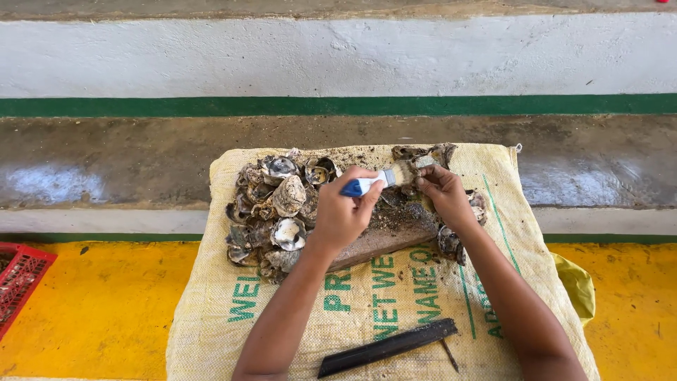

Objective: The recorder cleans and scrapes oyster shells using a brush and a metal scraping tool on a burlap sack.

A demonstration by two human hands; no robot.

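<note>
Left hand (342,212) grips a blue-handled brush (381,180), bristles touching the shell (424,162) pinched in the right hand (444,194) (above a woven sack (395,303) on yellow floor (106,303))

Red crate (20,279), dark flat bar (386,347)

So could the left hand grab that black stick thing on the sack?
Probably yes. The black stick lies bare on the sack, near the left forearm, with nothing on it. But the left hand is gripping a brush, so it would need to put that down first.
</note>
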